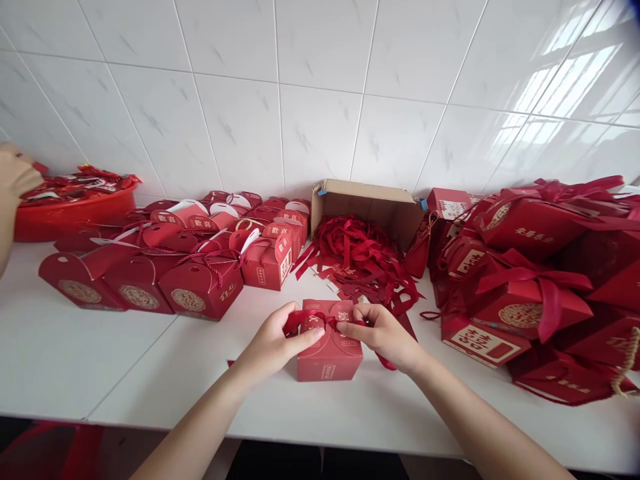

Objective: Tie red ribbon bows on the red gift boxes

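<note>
Left hand [280, 339] and right hand [384, 333] pinch ribbon [330, 321] (satiny, red) atop a squarish card box [330, 365].

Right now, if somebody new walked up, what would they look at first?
Probably the small red box in the middle front, with the left grip and right grip pinching a ribbon over its top. Behind it, red ribbons spill from a cardboard box, and more red boxes are piled at right.

pass: front tabletop [165, 373] | blocked: left boxes [195, 293], right box pile [530, 300]
</note>
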{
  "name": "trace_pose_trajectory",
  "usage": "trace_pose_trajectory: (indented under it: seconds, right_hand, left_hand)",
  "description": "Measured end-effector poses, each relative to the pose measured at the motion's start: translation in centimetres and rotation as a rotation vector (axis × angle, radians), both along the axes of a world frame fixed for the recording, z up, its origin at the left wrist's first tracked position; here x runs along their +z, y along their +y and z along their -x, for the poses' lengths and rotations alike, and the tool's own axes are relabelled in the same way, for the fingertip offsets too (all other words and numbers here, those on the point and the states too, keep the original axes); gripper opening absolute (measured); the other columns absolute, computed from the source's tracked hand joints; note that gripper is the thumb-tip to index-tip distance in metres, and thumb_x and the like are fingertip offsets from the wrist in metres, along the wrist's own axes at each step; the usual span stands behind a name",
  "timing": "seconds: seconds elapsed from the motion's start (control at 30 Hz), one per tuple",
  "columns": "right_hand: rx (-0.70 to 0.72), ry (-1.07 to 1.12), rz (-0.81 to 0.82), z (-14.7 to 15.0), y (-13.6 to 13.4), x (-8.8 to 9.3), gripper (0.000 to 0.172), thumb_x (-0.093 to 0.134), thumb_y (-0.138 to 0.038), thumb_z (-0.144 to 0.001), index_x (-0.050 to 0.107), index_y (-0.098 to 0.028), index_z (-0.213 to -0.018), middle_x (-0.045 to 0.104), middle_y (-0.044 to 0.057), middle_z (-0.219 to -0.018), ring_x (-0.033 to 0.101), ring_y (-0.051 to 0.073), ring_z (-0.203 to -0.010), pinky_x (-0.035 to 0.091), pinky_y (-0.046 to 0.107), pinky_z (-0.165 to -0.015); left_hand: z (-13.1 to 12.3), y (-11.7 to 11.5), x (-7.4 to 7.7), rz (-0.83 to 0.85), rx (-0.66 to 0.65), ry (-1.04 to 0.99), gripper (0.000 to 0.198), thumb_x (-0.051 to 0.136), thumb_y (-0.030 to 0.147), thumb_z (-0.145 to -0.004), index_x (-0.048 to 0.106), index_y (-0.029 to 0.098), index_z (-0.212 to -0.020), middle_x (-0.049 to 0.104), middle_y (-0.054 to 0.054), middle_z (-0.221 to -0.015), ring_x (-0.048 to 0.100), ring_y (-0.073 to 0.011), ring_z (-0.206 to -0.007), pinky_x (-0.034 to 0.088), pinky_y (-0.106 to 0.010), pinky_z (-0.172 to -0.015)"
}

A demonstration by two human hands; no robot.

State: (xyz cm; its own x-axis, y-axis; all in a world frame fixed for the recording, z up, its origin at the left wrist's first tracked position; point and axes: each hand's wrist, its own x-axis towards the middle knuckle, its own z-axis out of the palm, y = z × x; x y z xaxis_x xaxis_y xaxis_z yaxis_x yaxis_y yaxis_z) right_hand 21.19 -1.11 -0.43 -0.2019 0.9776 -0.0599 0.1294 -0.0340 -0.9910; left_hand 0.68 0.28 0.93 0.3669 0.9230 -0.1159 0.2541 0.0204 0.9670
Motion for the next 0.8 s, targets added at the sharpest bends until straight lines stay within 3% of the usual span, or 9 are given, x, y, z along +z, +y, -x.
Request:
trace_pose_trajectory:
  seconds: [0.1,0.17,0.23,0.33,0.5,0.6,0.67,0.8]
  right_hand:
    - [0.004,-0.001,-0.024,-0.3,-0.1,0.1,0.056,0.072,-0.051,-0.072,0.029,-0.019,-0.058,0.032,-0.007,-0.057,0.025,0.005,-0.052,0.019,0.022,-0.049]
    - [0.028,-0.007,-0.006,-0.9,-0.2,0.1,0.055,0.069,-0.055,-0.074,0.030,-0.019,-0.059,0.029,-0.007,-0.056,0.022,0.005,-0.050,0.018,0.021,-0.047]
    - [0.046,-0.029,0.032,-1.8,-0.3,-0.1,0.055,0.065,-0.060,-0.075,0.033,-0.019,-0.060,0.026,-0.008,-0.055,0.021,0.005,-0.048,0.019,0.021,-0.044]
    - [0.050,-0.076,0.042,-3.2,-0.4,-0.5,0.053,0.066,-0.062,-0.074,0.039,-0.019,-0.060,0.027,-0.008,-0.053,0.025,0.005,-0.047,0.028,0.021,-0.045]
    - [0.074,-0.085,0.028,-4.2,-0.5,-0.7,0.048,0.070,-0.057,-0.073,0.046,-0.018,-0.060,0.033,-0.008,-0.053,0.031,0.006,-0.049,0.039,0.022,-0.051]
    - [0.096,0.039,0.094,-4.7,-0.9,0.0,0.041,0.071,-0.051,-0.075,0.053,-0.017,-0.064,0.038,-0.007,-0.052,0.035,0.005,-0.048,0.041,0.022,-0.053]
    - [0.100,0.172,0.140,-4.9,-1.2,0.7,0.035,0.073,-0.048,-0.074,0.058,-0.016,-0.070,0.046,-0.005,-0.054,0.044,0.007,-0.050,0.042,0.023,-0.054]
    - [0.125,0.334,0.101,-4.9,-1.8,2.2,0.030,0.075,-0.042,-0.074,0.068,-0.016,-0.088,0.059,0.001,-0.067,0.058,0.013,-0.062,0.050,0.029,-0.063]
  left_hand:
    - [0.1,0.0,0.2,0.004,-0.003,-0.011,0.039,0.071,0.049,-0.072,0.057,0.021,-0.094,0.067,-0.003,-0.093,0.063,-0.0220,-0.085,0.049,-0.029,-0.071]
    - [0.3,0.0,0.1,-0.006,-0.002,-0.031,0.034,0.070,0.050,-0.072,0.054,0.021,-0.082,0.063,0.001,-0.079,0.060,-0.0182,-0.075,0.046,-0.026,-0.066]
    - [0.8,0.1,-0.3,-0.039,0.013,-0.028,0.040,0.064,0.053,-0.075,0.043,0.021,-0.066,0.047,0.005,-0.062,0.049,-0.0132,-0.060,0.040,-0.024,-0.057]
    - [1.4,0.3,-1.2,-0.110,0.006,0.009,0.048,0.054,0.057,-0.081,0.031,0.021,-0.060,0.029,0.006,-0.060,0.034,-0.0110,-0.056,0.031,-0.024,-0.054]
    - [1.5,0.2,-1.4,-0.144,-0.039,0.067,0.043,0.050,0.055,-0.085,0.035,0.020,-0.063,0.033,0.004,-0.066,0.034,-0.0129,-0.064,0.031,-0.025,-0.060]
    - [1.6,0.0,-1.1,-0.150,-0.030,0.111,0.045,0.049,0.057,-0.084,0.032,0.021,-0.063,0.029,0.004,-0.065,0.031,-0.0126,-0.062,0.029,-0.025,-0.058]
    - [1.8,0.0,-0.9,-0.188,-0.028,0.160,0.046,0.050,0.057,-0.082,0.030,0.021,-0.062,0.029,0.004,-0.064,0.032,-0.0127,-0.061,0.029,-0.026,-0.057]
    - [2.5,0.1,-0.1,-0.343,0.005,0.295,0.036,0.055,0.049,-0.082,0.039,0.022,-0.066,0.046,0.002,-0.071,0.044,-0.0158,-0.067,0.038,-0.028,-0.065]
